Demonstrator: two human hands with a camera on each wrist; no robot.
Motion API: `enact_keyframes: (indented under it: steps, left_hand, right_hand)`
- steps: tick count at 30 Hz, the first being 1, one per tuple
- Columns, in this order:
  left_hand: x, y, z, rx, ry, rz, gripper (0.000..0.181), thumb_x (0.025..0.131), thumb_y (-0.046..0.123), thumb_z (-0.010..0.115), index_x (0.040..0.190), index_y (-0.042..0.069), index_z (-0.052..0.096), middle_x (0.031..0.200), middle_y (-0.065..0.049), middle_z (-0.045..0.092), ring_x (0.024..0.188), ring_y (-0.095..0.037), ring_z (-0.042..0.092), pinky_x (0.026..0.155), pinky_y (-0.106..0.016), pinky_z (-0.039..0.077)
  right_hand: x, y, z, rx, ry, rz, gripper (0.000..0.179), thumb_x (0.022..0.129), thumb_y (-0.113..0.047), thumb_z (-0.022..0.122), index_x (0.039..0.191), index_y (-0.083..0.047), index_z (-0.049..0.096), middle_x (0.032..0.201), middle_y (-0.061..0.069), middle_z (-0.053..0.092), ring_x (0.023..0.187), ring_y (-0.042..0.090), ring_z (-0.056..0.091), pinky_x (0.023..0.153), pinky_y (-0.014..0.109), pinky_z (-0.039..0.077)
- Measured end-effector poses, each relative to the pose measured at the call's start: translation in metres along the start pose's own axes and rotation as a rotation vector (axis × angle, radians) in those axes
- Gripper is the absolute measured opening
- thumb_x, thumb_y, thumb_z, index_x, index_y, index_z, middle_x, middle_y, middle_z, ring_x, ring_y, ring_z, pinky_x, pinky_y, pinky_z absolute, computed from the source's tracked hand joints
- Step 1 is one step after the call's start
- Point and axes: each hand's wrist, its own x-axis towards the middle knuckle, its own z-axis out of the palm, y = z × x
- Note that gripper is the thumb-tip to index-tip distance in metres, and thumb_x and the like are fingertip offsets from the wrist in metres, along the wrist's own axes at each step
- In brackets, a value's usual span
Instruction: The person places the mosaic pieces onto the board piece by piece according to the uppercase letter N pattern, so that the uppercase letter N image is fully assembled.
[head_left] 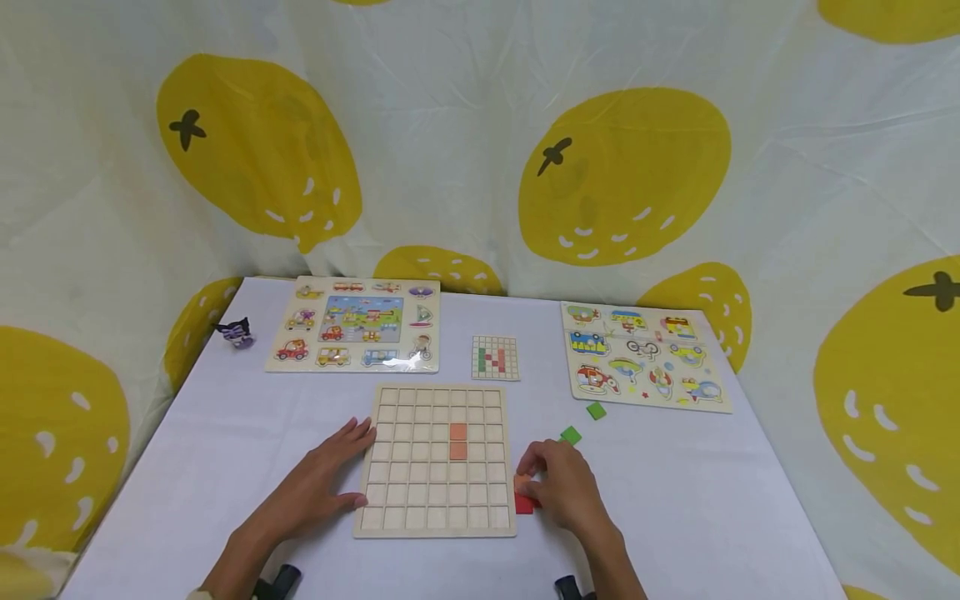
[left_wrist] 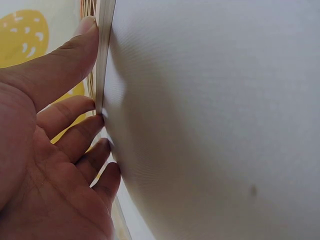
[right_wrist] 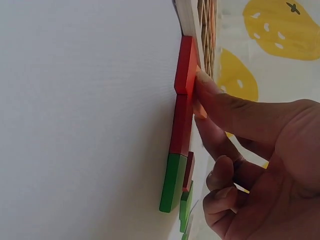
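A wooden grid board (head_left: 416,473) lies on the table; two orange tiles (head_left: 458,432) sit in its cells, one directly above the other. My left hand (head_left: 318,475) rests beside the board, thumb and fingertips spread along its left edge, as the left wrist view also shows. Just off the board's right edge, my right hand (head_left: 564,486) pinches an orange tile (right_wrist: 200,111) between thumb and fingers. Right below that tile are red tiles (right_wrist: 185,65) in a row with a green tile (right_wrist: 173,184). The hand partly hides these in the head view.
Loose green tiles (head_left: 571,436) lie beyond the right hand. A small pattern card (head_left: 495,358) with green and red squares stands behind the board. Two picture puzzles flank it, one left (head_left: 300,358) and one right (head_left: 637,398). A small dark toy (head_left: 237,332) is at far left.
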Motion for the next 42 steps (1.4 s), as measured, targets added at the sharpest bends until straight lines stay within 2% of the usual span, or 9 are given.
enact_keyframes:
  steps: [5,10,19,25,36,42]
  left_hand:
    - [0.000,-0.001,0.000,-0.003,0.000,0.004,0.097,0.076,0.021,0.095,0.160,0.008,0.047,0.172,-0.010,0.039,0.161,-0.040,0.032,0.122,-0.066,0.039]
    - [0.000,-0.001,0.000,0.003,-0.001,0.003,0.097,0.076,0.022,0.096,0.160,0.008,0.048,0.172,-0.009,0.039,0.161,-0.040,0.032,0.122,-0.065,0.039]
    - [0.000,0.000,0.000,0.005,0.005,0.008,0.097,0.076,0.021,0.096,0.160,0.009,0.048,0.171,-0.008,0.040,0.161,-0.039,0.033,0.122,-0.064,0.039]
    - [0.000,0.000,0.000,-0.011,-0.002,-0.004,0.098,0.076,0.020,0.096,0.161,0.009,0.047,0.172,-0.008,0.039,0.161,-0.039,0.032,0.122,-0.066,0.038]
    - [0.000,-0.001,0.001,-0.007,-0.001,-0.017,0.098,0.076,0.021,0.096,0.161,0.010,0.047,0.173,-0.007,0.038,0.162,-0.038,0.031,0.123,-0.065,0.038]
    - [0.000,0.001,-0.001,-0.007,0.000,-0.013,0.098,0.076,0.021,0.096,0.160,0.009,0.048,0.172,-0.008,0.039,0.161,-0.040,0.032,0.123,-0.065,0.038]
  right_hand:
    - [0.000,0.001,-0.002,0.044,-0.011,0.003,0.023,0.080,-0.013,0.092,0.087,-0.024,0.074,0.077,-0.005,0.057,0.081,0.015,0.052,0.065,0.027,0.042]
    - [-0.002,-0.003,-0.002,0.087,0.017,-0.003,0.019,0.083,-0.016,0.091,0.090,-0.025,0.075,0.079,-0.005,0.059,0.081,0.015,0.053,0.062,0.026,0.043]
    - [-0.007,-0.018,0.012,0.142,0.067,-0.090,0.020,0.082,-0.020,0.092,0.090,-0.026,0.074,0.069,-0.012,0.061,0.074,0.013,0.050,0.061,0.024,0.037]
    - [-0.005,-0.029,0.023,0.128,0.079,-0.126,0.023,0.082,-0.015,0.090,0.090,-0.026,0.072,0.069,-0.014,0.060,0.077,0.012,0.054,0.064,0.023,0.038]
    - [0.007,-0.054,0.041,0.093,0.104,-0.114,0.019,0.084,-0.015,0.089,0.085,-0.023,0.071,0.065,-0.013,0.058,0.076,0.010,0.051,0.061,0.024,0.039]
    - [0.010,-0.061,0.049,0.081,0.086,-0.095,0.020,0.084,-0.014,0.089,0.083,-0.022,0.071,0.066,-0.010,0.055,0.076,0.011,0.051,0.059,0.026,0.040]
